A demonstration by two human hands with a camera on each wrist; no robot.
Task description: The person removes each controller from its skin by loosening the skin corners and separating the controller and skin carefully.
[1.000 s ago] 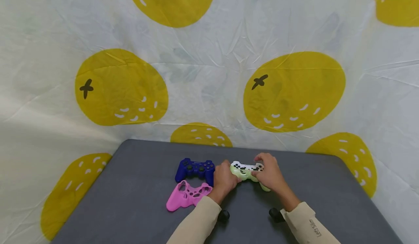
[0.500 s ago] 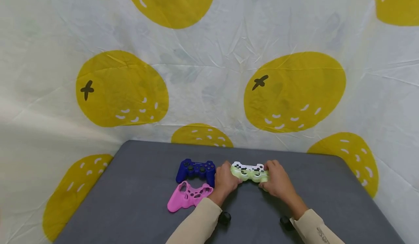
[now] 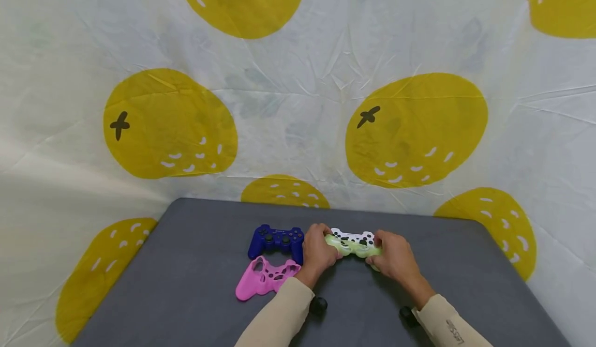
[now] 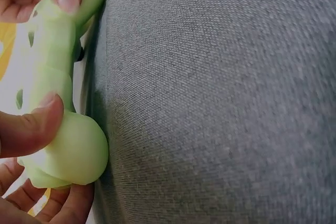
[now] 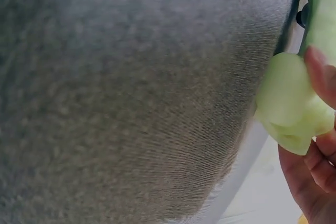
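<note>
A white game controller (image 3: 350, 236) with dark spots lies partly inside a light green, soft controller cover (image 3: 357, 249). Its top edge shows white above the green. My left hand (image 3: 320, 251) grips the covered left handle, thumb pressed on the green cover (image 4: 79, 148) and fingers curled beneath in the left wrist view. On the other side my right hand (image 3: 396, 258) holds the right end, thumb on top and fingers behind the cover (image 5: 286, 95) in the right wrist view. The right handle is largely hidden by the hand in the head view.
Left of my left hand lies a dark blue game controller (image 3: 277, 239). A pink controller cover (image 3: 264, 281) is in front of it, partly behind my left forearm. The grey table (image 3: 195, 238) meets a white curtain (image 3: 293, 130) with yellow fruit shapes.
My right hand has gone from the controller's upper right corner to the cover's right handle, which was sticking out below before. The left hand keeps its hold.
</note>
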